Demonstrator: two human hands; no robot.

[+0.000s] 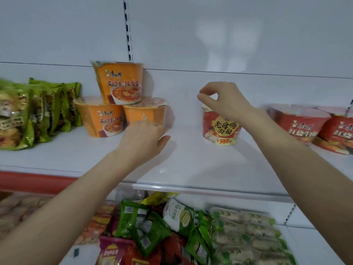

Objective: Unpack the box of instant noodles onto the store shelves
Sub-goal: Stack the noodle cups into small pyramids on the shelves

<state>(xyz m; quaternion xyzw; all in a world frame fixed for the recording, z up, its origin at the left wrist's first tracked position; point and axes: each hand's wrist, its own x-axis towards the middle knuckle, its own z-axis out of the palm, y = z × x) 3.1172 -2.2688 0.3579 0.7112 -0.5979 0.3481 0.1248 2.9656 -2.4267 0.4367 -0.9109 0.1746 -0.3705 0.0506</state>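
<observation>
Directly beneath my right hand (223,104) stands the red chicken-soup noodle bowl (221,129), upright on the shelf (191,161); thumb and forefinger curl close above its lid, but whether they pinch it I cannot tell. My left hand (143,136), fingers relaxed, touches the lower orange noodle bowl (145,113). Advice: seat the base flat, label outward, before letting go. Beyond the right wrist sit red beef-noodle bowls (301,123).

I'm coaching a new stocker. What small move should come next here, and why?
Probably draw the right hand away from the red cup. The cup already stands upright on the shelf, in the gap between the orange bowls and the red bowls, so it seems placed.
</observation>
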